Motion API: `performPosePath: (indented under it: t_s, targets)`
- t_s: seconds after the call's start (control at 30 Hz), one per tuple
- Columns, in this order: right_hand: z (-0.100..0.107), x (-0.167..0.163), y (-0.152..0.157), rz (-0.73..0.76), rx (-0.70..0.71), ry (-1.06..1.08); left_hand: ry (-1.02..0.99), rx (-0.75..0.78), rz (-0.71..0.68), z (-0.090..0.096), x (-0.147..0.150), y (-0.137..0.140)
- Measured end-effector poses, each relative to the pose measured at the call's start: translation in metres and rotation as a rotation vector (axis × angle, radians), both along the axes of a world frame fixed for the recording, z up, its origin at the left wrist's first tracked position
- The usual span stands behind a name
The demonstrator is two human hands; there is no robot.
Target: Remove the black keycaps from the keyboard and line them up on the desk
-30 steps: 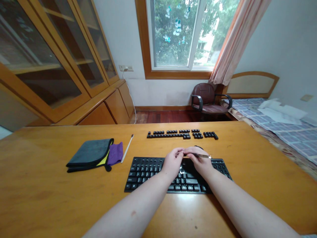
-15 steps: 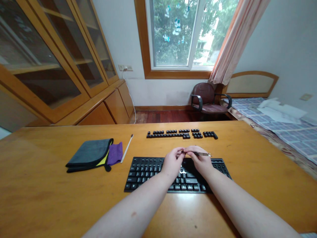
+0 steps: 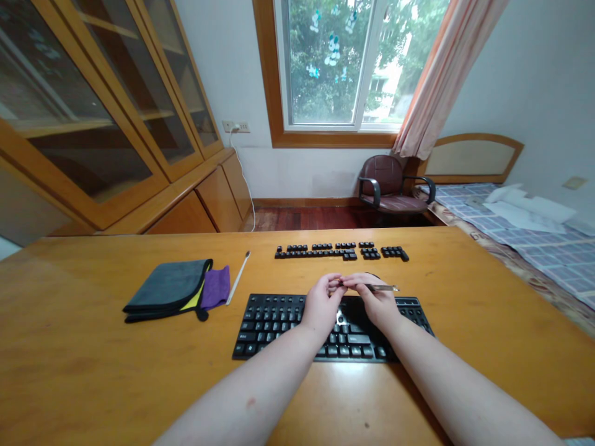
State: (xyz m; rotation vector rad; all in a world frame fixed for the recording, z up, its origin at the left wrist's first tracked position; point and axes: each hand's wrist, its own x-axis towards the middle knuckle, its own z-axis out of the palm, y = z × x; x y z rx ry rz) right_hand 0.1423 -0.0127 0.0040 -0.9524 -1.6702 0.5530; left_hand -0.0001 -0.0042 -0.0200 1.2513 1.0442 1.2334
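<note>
Above the black keyboard (image 3: 274,325), my left hand (image 3: 323,305) has its fingers closed in a pinch. A small dark thing shows between the fingertips, too covered to name for sure. My right hand (image 3: 377,300) grips a slim, pen-like tool (image 3: 385,287), its shiny end sticking out to the right and its other end meeting the left fingertips. Both hands touch or nearly touch over the board's upper middle. Bare switch spots show in the keyboard's top rows, and part of it lies hidden beneath my hands and forearms.
Loose black keycaps (image 3: 316,253) lie in grouped rows behind the keyboard. To the left are a folded grey cloth (image 3: 167,287), a purple cloth (image 3: 216,287) and a thin white brush-like stick (image 3: 238,277). All rest on the wooden table (image 3: 93,371). An armchair (image 3: 388,186) stands beyond.
The left fingers have shifted slightly around the small dark thing. My right hand and the slim tool have moved only a hair to the right.
</note>
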Motion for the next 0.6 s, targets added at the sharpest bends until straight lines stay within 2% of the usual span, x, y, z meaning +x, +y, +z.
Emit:
performPosePath:
  t_s: [0.13,0.27,0.5,0.6]
  targets:
    - [-0.001,-0.002,0.001,-0.005,-0.042,0.025,-0.042,-0.055,0.037,0.004,0.000,0.001]
    - [-0.002,-0.002,0.001,-0.031,-0.106,0.022,0.070,-0.006,0.090,0.006,-0.002,0.000]
    - [-0.003,-0.005,0.003,0.112,-0.381,0.269,0.143,0.057,0.062,0.011,-0.005,-0.004]
    - [-0.007,-0.006,0.007,0.170,-0.453,0.354,0.136,0.045,0.026,0.016,-0.005,-0.005]
